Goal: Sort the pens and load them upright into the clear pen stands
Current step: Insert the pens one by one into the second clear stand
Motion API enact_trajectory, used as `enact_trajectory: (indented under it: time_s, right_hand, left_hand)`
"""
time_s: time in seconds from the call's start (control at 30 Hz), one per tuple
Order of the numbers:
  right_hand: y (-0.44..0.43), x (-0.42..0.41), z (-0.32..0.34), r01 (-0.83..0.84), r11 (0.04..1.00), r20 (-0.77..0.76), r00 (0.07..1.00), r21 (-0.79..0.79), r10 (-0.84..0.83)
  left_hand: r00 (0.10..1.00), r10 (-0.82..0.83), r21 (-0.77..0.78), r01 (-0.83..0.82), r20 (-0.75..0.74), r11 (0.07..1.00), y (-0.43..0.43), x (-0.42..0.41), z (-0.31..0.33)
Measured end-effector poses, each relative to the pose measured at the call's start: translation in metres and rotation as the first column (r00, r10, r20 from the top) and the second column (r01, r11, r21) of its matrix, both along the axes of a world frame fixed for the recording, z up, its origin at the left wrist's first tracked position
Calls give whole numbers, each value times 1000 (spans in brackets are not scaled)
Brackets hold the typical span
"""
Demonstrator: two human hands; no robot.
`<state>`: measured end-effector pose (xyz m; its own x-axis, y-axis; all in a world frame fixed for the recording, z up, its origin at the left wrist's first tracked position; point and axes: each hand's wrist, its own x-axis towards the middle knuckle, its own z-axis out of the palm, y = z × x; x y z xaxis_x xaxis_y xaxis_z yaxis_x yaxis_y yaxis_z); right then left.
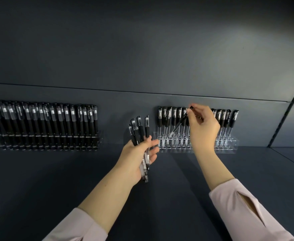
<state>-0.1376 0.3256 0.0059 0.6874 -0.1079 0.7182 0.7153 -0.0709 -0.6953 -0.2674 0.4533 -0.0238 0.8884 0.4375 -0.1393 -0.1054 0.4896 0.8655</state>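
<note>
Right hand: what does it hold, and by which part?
The right hand holds one slanted pen, fingers pinching its upper end.

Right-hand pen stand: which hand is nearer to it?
Right. The right hand is over the right stand, lowering a tilted pen into it; the left hand holds a pen bundle beside its left end.

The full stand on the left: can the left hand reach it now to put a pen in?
Probably not usefully. Nothing blocks the way from the left hand to the left stand, but the hand is full of a bundle of pens, and the stand looks completely filled.
</note>
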Motion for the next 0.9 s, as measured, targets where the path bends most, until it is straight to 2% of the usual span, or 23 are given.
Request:
enact_trajectory:
  time_s: [0.23, 0.37, 0.5, 0.63, 0.9]
  right_hand:
    - [9, 5, -11, 59, 979, 112, 993, -197, -37]
    - [13, 10, -13, 60, 966, 100, 994, -253, -35]
    - [14, 13, -16, 84, 909, 149, 988, -408, -24]
    - [11, 19, -18, 66, 881, 134, 991, -468, -3]
    - [10, 20, -20, 1, 868, 99, 994, -496, 56]
  left_hand:
    - [1000, 6, 61, -5, -13, 998, -2, -2, 1]
    - [1000, -11, 58, 12, -6, 998, -4, -1, 2]
    - [1000, -21, 85, 22, -6, 996, -4, 1, 1]
    - [1000, -17, 102, 17, -4, 995, -3, 2, -1]
    - [999, 4, 8, -4, 40, 1000, -5, 0, 1]
